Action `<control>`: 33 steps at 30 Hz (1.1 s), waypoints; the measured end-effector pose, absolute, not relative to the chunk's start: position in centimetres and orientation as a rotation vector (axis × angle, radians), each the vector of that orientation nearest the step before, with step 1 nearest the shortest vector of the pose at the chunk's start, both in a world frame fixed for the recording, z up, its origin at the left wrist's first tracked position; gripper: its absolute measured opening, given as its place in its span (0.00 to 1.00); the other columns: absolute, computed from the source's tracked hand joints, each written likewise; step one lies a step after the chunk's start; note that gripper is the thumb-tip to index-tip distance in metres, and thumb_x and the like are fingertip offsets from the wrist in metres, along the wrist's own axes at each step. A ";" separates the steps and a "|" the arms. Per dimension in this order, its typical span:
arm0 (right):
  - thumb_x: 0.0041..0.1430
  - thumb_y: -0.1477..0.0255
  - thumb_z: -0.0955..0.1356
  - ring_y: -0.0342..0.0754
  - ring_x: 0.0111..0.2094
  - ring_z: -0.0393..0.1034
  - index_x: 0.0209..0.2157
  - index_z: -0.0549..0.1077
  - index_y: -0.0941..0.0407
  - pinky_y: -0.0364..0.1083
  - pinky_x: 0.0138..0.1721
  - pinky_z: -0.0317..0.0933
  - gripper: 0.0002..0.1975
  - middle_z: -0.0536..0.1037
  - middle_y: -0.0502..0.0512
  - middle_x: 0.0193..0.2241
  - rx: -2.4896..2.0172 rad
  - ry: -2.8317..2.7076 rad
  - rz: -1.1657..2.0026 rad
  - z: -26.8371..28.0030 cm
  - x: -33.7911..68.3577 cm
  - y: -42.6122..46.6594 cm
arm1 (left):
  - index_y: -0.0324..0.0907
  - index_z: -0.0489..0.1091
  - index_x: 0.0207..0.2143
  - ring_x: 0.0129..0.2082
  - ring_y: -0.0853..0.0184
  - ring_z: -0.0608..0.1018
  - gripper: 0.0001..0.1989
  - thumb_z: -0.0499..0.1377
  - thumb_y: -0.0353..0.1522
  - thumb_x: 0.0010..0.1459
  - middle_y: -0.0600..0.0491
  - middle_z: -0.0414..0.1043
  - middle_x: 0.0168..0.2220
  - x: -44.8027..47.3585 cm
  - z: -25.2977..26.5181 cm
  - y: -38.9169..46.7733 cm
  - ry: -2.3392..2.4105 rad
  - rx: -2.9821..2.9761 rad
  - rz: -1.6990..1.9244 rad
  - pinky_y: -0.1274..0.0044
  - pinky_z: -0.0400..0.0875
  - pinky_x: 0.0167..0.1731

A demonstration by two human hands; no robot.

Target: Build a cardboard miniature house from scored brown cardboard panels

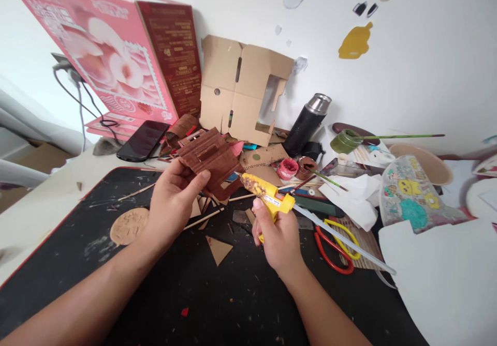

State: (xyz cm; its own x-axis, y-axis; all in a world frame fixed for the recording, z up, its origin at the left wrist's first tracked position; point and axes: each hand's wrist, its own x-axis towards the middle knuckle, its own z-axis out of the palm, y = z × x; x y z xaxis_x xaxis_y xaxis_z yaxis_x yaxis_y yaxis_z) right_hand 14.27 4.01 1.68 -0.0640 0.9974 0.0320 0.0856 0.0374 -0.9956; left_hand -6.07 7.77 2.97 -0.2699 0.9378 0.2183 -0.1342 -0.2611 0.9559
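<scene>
My left hand (171, 196) grips a brown-painted cardboard piece (212, 162) with slot-like openings, the thumb on top and the fingers behind it. In my right hand (277, 232) is a yellow hot glue gun (267, 193), its nozzle pointing left and lying close to the right edge of the brown piece. Whether the nozzle touches the piece I cannot tell. A long translucent glue stick (341, 237) sticks out from the back of the gun. Beneath the hands, cardboard scraps (218, 249) and thin wooden sticks lie on a black mat (186, 289).
A pink box (116, 61) and a cut cardboard sheet (221, 85) stand against the wall. Behind the hands are a phone (142, 140), a black thermos (305, 129) and paint jars (287, 168). Scissors (337, 247) with red and yellow handles lie right, near white paper (446, 279).
</scene>
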 end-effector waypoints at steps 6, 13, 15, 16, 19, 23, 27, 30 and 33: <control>0.72 0.49 0.65 0.41 0.14 0.62 0.19 0.63 0.52 0.42 0.20 0.57 0.30 0.64 0.45 0.11 -1.215 -1.336 1.186 1.7 14.3 4.0 | 0.42 0.77 0.47 0.36 0.66 0.80 0.15 0.71 0.36 0.59 0.50 0.82 0.46 -6.0 2.9 7.8 1.140 1.126 1.655 0.78 0.77 0.30; 0.72 0.50 0.66 0.41 0.13 0.62 0.22 0.64 0.52 0.41 0.19 0.57 0.28 0.64 0.44 0.11 -1.213 -1.307 1.204 1.7 14.3 4.1 | 0.44 0.77 0.48 0.40 0.61 0.83 0.16 0.71 0.37 0.59 0.48 0.81 0.51 -6.2 2.8 7.7 1.180 1.137 1.649 0.74 0.79 0.33; 0.72 0.49 0.66 0.41 0.14 0.62 0.22 0.64 0.52 0.41 0.20 0.57 0.29 0.64 0.44 0.11 -1.218 -1.312 1.203 1.6 14.3 4.1 | 0.44 0.78 0.48 0.42 0.60 0.83 0.16 0.71 0.37 0.59 0.49 0.81 0.50 -6.2 2.8 7.7 1.172 1.130 1.649 0.74 0.80 0.34; 0.72 0.49 0.66 0.41 0.14 0.62 0.22 0.64 0.52 0.41 0.20 0.57 0.29 0.64 0.44 0.11 -1.220 -1.314 1.205 1.6 14.3 4.1 | 0.44 0.78 0.48 0.42 0.60 0.83 0.16 0.71 0.37 0.59 0.49 0.81 0.51 -6.2 2.8 7.7 1.168 1.127 1.650 0.73 0.80 0.35; 0.72 0.49 0.66 0.41 0.14 0.62 0.21 0.64 0.52 0.41 0.20 0.57 0.29 0.64 0.44 0.11 -1.222 -1.319 1.207 1.5 14.3 4.1 | 0.44 0.77 0.49 0.43 0.60 0.83 0.17 0.71 0.37 0.59 0.48 0.81 0.52 -6.1 2.8 7.6 1.157 1.133 1.652 0.73 0.81 0.36; 0.72 0.50 0.66 0.41 0.14 0.62 0.21 0.64 0.52 0.41 0.19 0.56 0.29 0.64 0.44 0.11 -1.219 -1.329 1.202 1.6 14.2 4.0 | 0.44 0.76 0.49 0.43 0.58 0.83 0.17 0.71 0.38 0.60 0.48 0.81 0.50 -6.2 2.8 7.7 1.172 1.156 1.640 0.72 0.81 0.35; 0.72 0.49 0.66 0.41 0.14 0.62 0.21 0.64 0.52 0.41 0.18 0.56 0.29 0.64 0.45 0.11 -1.222 -1.333 1.201 1.8 14.2 4.0 | 0.44 0.76 0.48 0.42 0.59 0.83 0.16 0.71 0.39 0.59 0.50 0.82 0.46 -6.1 2.8 7.6 1.187 1.156 1.646 0.72 0.80 0.36; 0.72 0.49 0.66 0.41 0.14 0.62 0.22 0.65 0.52 0.41 0.18 0.56 0.28 0.64 0.45 0.11 -1.227 -1.341 1.199 1.9 14.2 4.0 | 0.45 0.76 0.47 0.41 0.60 0.83 0.15 0.71 0.39 0.59 0.50 0.82 0.46 -6.1 2.9 7.5 1.188 1.153 1.638 0.71 0.80 0.35; 0.71 0.49 0.66 0.41 0.14 0.62 0.22 0.65 0.52 0.41 0.18 0.56 0.28 0.64 0.45 0.12 -1.229 -1.335 1.202 1.9 14.2 4.1 | 0.47 0.77 0.46 0.41 0.60 0.82 0.14 0.71 0.38 0.59 0.51 0.82 0.46 -6.3 3.4 7.7 1.187 1.146 1.671 0.72 0.80 0.34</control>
